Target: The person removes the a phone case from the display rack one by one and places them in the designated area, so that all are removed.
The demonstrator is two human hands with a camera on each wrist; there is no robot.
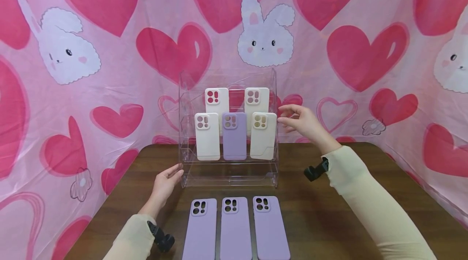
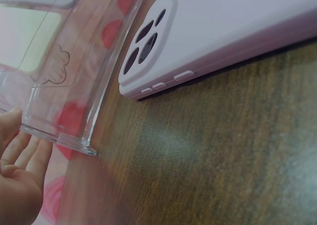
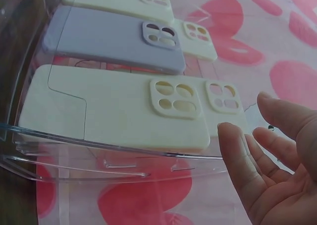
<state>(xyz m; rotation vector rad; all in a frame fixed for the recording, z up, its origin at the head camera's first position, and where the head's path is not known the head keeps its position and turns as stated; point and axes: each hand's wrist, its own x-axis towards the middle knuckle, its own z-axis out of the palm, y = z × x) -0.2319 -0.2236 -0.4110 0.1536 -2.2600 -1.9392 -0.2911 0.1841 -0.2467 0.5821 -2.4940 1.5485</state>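
A clear tiered display stand [image 1: 230, 180] holds phone cases. In its front occupied row are a white phone case [image 1: 207, 142], a lilac phone case [image 1: 234, 142] and a cream phone case [image 1: 261, 142]. Behind them stand two pale cases, one left [image 1: 218, 105] and one right [image 1: 257, 103]. My left hand [image 1: 166, 185] pinches the stand's lower left edge, its thumb and fingers on either side of the panel in the left wrist view. My right hand [image 1: 301, 122], fingers loosely bent and holding nothing, is by the stand's right side, close to the cream case's camera end.
Three lilac phone cases, left [image 1: 200, 231], middle [image 1: 235, 231] and right [image 1: 270, 231], lie in a row on the brown wooden table [image 1: 314, 219] before the stand. A pink cloth [image 1: 226, 48] with hearts and rabbits hangs behind. Each wrist wears a small black camera.
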